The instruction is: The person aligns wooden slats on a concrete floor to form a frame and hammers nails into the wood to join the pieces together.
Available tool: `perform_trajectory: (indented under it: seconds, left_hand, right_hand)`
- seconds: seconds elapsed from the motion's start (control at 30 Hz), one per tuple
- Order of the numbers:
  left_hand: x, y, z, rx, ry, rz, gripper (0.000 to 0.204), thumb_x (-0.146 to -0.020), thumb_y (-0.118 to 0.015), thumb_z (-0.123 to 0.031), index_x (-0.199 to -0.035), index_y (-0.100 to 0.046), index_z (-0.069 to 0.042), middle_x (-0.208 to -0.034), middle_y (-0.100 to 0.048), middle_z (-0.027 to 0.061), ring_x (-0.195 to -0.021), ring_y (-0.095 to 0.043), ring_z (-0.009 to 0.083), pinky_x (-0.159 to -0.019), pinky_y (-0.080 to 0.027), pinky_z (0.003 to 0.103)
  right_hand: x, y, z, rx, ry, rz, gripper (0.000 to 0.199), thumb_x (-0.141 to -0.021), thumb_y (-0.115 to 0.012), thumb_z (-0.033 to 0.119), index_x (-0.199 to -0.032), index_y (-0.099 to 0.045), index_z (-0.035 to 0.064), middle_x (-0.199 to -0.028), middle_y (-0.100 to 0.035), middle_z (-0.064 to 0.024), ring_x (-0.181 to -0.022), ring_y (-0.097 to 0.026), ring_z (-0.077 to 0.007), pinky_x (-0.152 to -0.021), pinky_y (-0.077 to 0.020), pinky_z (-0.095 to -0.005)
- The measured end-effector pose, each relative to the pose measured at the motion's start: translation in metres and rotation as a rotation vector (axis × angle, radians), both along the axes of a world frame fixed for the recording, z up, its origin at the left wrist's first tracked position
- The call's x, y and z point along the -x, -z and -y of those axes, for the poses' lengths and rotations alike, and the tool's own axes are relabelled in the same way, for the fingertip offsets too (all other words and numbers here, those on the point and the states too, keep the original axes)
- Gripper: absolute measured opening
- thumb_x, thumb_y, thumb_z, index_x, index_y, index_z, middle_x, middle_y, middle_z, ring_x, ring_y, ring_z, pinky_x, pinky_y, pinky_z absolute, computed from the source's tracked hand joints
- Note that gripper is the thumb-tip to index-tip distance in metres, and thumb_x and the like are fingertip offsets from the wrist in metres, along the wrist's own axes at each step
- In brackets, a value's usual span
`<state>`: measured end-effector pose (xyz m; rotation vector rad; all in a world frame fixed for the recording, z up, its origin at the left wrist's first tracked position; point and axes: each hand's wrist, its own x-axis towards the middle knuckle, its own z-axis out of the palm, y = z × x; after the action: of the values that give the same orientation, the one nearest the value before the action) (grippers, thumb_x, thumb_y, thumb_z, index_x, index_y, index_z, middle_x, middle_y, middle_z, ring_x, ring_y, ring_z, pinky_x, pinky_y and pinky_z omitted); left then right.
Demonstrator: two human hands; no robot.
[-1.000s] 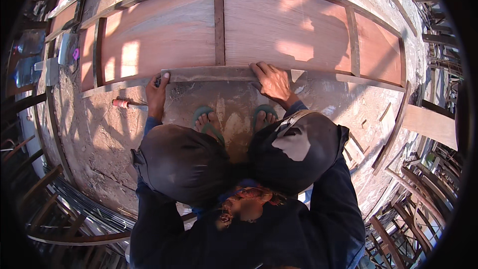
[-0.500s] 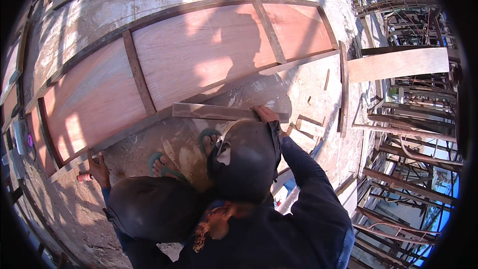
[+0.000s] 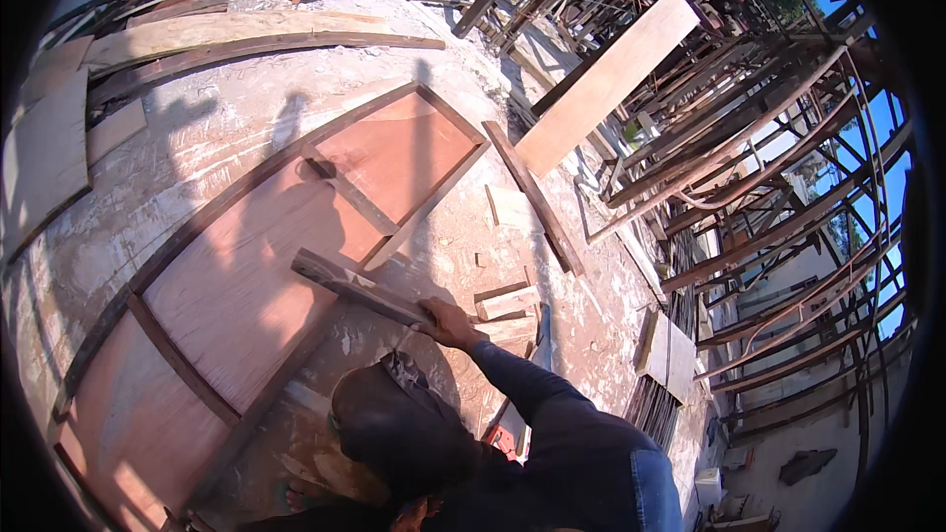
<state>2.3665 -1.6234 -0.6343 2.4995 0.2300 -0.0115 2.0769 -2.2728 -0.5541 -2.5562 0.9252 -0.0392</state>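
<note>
My right hand [image 3: 449, 323] is closed around the near end of a short wooden plank [image 3: 360, 288]. The plank's far end lies over the near edge of a large framed plywood panel [image 3: 246, 266]. The panel has a dark timber border and crosspieces, and it lies on the ground with shadows across it. Only a sliver of my left hand [image 3: 180, 522] shows at the bottom rim, by the panel's near edge, and its fingers cannot be made out.
Small wood offcuts [image 3: 507, 303] lie right of my right hand. Beyond them a loose timber [image 3: 532, 197] rests beside a long pale board [image 3: 611, 79]. Stacked timbers and a lattice of beams [image 3: 778, 207] stand at the right. More boards [image 3: 256, 39] lie at the far left.
My view has swung to the right. My right hand has lifted and turned the plank, whose far end now overlaps the panel's edge. My left hand has almost left the picture.
</note>
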Motion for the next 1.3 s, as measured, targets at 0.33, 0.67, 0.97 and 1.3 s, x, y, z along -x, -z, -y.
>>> perform_trajectory:
  seconds: [0.33,0.67,0.97,1.3]
  left_hand:
    - [-0.026,-0.124,0.159,-0.343,1.154,-0.072,0.063,-0.086,-0.064,-0.047,-0.133,-0.046,-0.009,-0.125,-0.059,0.0126,-0.11,-0.06,0.0342,-0.088,-0.051,0.044]
    - [-0.046,-0.012,0.117,-0.552,0.84,-0.127,0.062,-0.084,-0.059,-0.011,-0.143,-0.038,-0.009,-0.14,-0.044,0.0211,-0.083,-0.065,0.0357,-0.069,-0.054,0.046]
    - [-0.043,-0.051,0.102,-0.412,0.903,-0.261,0.054,-0.091,-0.058,-0.041,-0.131,-0.05,-0.006,-0.12,-0.061,0.0183,-0.109,-0.06,0.0343,-0.089,-0.05,0.045]
    - [-0.046,0.031,0.052,-0.008,0.834,-0.134,0.053,-0.088,-0.058,-0.02,-0.139,-0.047,-0.009,-0.136,-0.051,0.0201,-0.116,-0.056,0.0372,-0.1,-0.045,0.044]
  right_hand:
    - [-0.207,0.096,-0.138,0.162,-0.925,0.093,0.029,-0.077,-0.057,0.02,-0.101,-0.051,0.0046,-0.092,-0.049,-0.0105,-0.078,-0.062,-0.0235,-0.063,-0.0502,-0.0374]
    - [-0.208,0.076,-0.15,0.225,-0.973,0.162,0.035,-0.075,-0.059,0.021,-0.106,-0.057,0.0046,-0.094,-0.052,-0.0095,-0.07,-0.062,-0.021,-0.058,-0.0468,-0.034]
    - [-0.146,0.024,-0.069,0.006,-0.472,0.049,0.055,-0.08,-0.068,0.039,-0.12,-0.053,0.0042,-0.121,-0.051,-0.0175,-0.093,-0.062,-0.0375,-0.081,-0.0507,-0.0472]
    - [-0.143,0.06,-0.053,-0.107,-0.245,0.074,0.051,-0.083,-0.067,0.046,-0.118,-0.06,0.0098,-0.121,-0.059,-0.0109,-0.102,-0.062,-0.0352,-0.082,-0.0502,-0.0456]
